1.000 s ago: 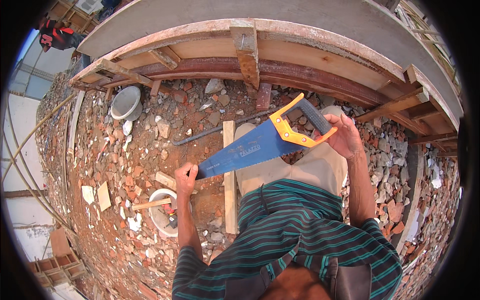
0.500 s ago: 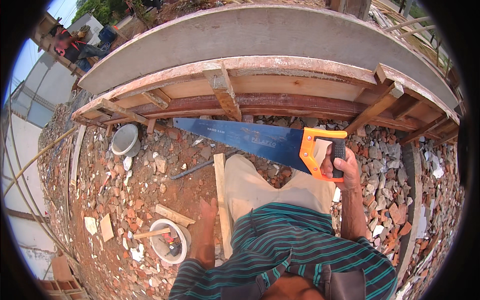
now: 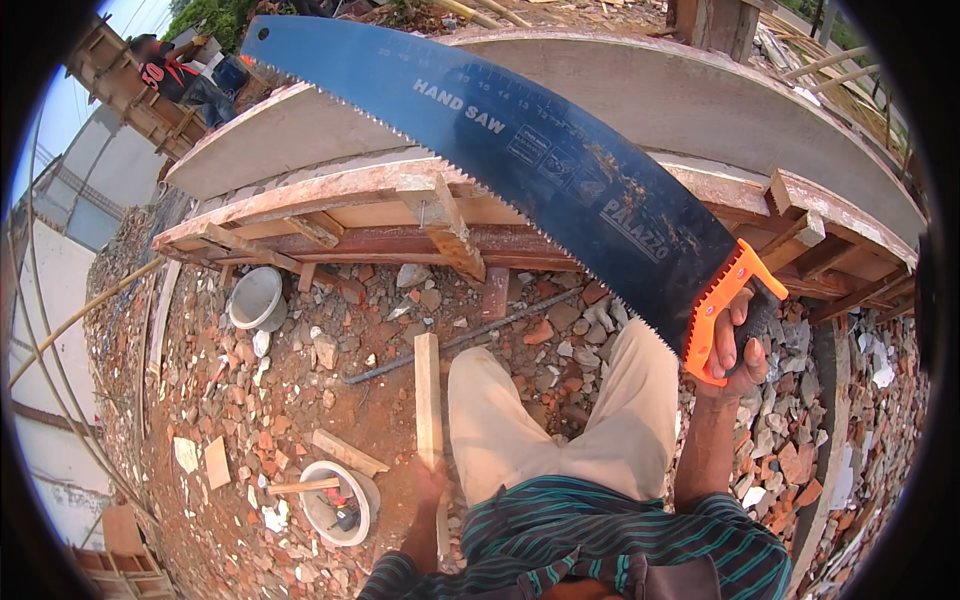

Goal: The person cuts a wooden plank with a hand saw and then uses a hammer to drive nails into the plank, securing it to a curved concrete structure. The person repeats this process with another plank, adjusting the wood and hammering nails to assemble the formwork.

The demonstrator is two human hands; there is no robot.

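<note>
My right hand [image 3: 735, 350] is closed round the black and orange handle of a hand saw [image 3: 520, 140]. The saw's broad blue blade is raised and slants to the upper left, in front of the formwork, its toothed edge facing down and left. Beside my left knee, my left hand [image 3: 430, 485] is wrapped round a narrow wooden strip [image 3: 428, 390], which points away from me. Part of the strip is hidden under that hand, and its near end shows beyond the wrist. The blade and strip are apart.
Ahead stretches timber formwork [image 3: 350, 240] with braces, behind it a grey concrete wall [image 3: 620, 85]. A bucket holding tools [image 3: 310, 510], an empty-looking bucket [image 3: 257, 300] and a steel bar [image 3: 470, 338] lie on rubble. A person [image 3: 175, 75] sits at far left.
The saw has risen toward my head, its tip swinging up and away. My left hand has moved from beside the wooden strip onto it, and the strip has shifted slightly nearer and left.
</note>
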